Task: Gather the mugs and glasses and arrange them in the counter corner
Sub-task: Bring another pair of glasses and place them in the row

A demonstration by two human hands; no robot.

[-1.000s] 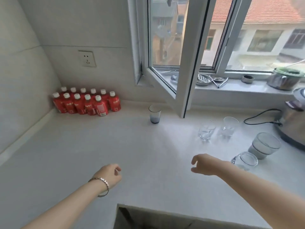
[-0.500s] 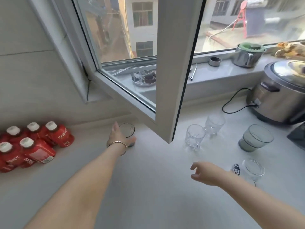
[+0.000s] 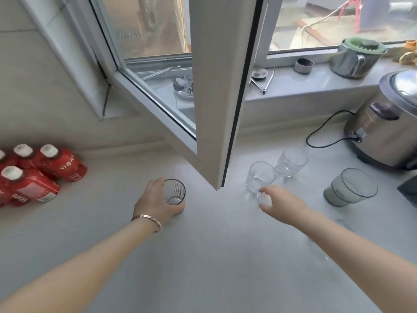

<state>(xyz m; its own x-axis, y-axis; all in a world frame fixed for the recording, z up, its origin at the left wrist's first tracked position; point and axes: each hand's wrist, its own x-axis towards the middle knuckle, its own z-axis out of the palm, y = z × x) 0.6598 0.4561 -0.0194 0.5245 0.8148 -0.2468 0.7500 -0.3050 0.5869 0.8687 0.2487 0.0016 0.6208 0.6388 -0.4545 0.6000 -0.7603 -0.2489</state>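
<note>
My left hand (image 3: 155,203) wraps around a ribbed glass (image 3: 173,193) with a dark rim, standing on the pale counter (image 3: 203,256) just left of the open window sash. My right hand (image 3: 279,203) hovers with fingers spread right beside a clear glass mug (image 3: 259,177), fingertips near its base. A second clear mug (image 3: 292,162) stands just behind it. A grey tinted tumbler (image 3: 350,189) sits further right. Another clear glass (image 3: 343,224) is mostly hidden behind my right forearm.
The open window sash (image 3: 216,98) juts out low over the counter between my hands. Several red drink bottles (image 3: 40,172) fill the left corner. A steel rice cooker (image 3: 388,132) with its black cord (image 3: 322,134) stands at the right. Small metal items lie on the sill.
My left hand has closed around the ribbed glass. My right hand moved forward to the nearest clear mug. The view has shifted closer to the counter.
</note>
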